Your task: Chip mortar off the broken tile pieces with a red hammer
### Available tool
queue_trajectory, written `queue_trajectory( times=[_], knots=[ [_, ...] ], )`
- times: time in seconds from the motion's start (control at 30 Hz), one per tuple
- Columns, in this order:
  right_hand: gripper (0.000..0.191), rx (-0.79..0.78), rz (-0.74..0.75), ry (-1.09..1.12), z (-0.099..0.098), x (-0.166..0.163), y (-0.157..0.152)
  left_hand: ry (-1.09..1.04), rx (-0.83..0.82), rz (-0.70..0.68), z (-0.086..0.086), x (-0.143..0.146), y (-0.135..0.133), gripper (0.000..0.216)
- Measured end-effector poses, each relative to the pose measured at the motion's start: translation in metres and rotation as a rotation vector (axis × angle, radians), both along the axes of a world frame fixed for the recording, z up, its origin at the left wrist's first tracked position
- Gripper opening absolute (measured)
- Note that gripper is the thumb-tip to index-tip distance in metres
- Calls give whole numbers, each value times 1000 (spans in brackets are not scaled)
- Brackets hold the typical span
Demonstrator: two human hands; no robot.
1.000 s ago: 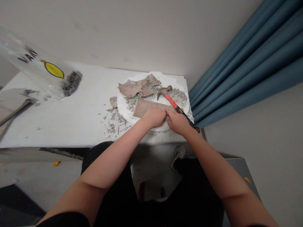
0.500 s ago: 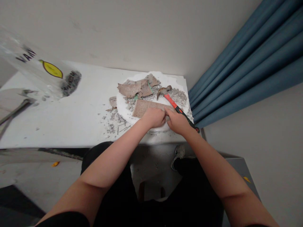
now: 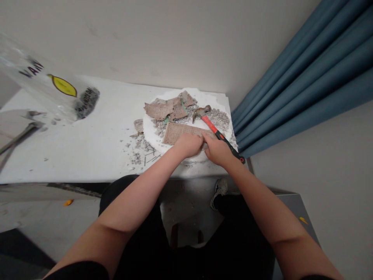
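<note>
A tan perforated board [image 3: 176, 132] lies over the near part of a white, rough-edged round slab [image 3: 150, 131]. My left hand [image 3: 189, 146] is closed on the board's near side. Right beside it, nearly touching, my right hand [image 3: 218, 149] grips the same board with bent fingers; the fingertips are partly hidden. A claw hammer [image 3: 210, 123] with a red and black handle rests just beyond my right hand, its head pointing away. Torn perforated board pieces [image 3: 163, 111] with bits of green lie at the back of the slab, among grey crumbs [image 3: 220, 118].
On the white table [image 3: 87, 155], a clear plastic bag [image 3: 43, 83] with dark bits at its bottom stands at the left. Another hammer [image 3: 20, 136] lies near it. Grey crumbs and thin strips [image 3: 150, 157] litter the table left of the slab. A blue curtain [image 3: 291, 77] hangs at the right.
</note>
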State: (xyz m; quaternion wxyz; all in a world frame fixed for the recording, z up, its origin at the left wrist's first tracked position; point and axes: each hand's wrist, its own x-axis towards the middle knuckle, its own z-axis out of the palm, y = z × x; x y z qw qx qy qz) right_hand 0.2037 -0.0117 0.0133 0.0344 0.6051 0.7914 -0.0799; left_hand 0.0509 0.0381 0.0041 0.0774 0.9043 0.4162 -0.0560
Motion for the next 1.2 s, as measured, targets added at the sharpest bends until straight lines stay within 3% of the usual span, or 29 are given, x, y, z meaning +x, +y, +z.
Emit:
queue_trajectory(
  times=[0.17,0.27,0.37,0.47,0.7,1.03,1.1,1.2],
  knots=[
    [78,-33,-13,-5,1,-3,-1,-57,88,-78,-1,-6,-4,40],
    [70,-67,-9,33,6,5,-3,-89,130,-154,0,-15,-6,34],
    [58,-99,171,142,9,21,-7,-95,134,-160,0,-22,-6,30],
    [60,-97,311,162,9,29,-13,-83,122,-158,-1,-23,-6,26],
    [60,-91,256,-43,6,12,-21,-24,121,-147,-1,-16,-9,25],
    [51,-130,203,-66,15,-1,-27,-16,123,-69,2,-11,-11,29],
    [52,-118,196,-49,15,-2,-29,-49,125,-38,9,-6,-9,30],
    [53,-129,180,-13,13,2,-31,-178,157,56,33,-5,-6,29]
  ],
)
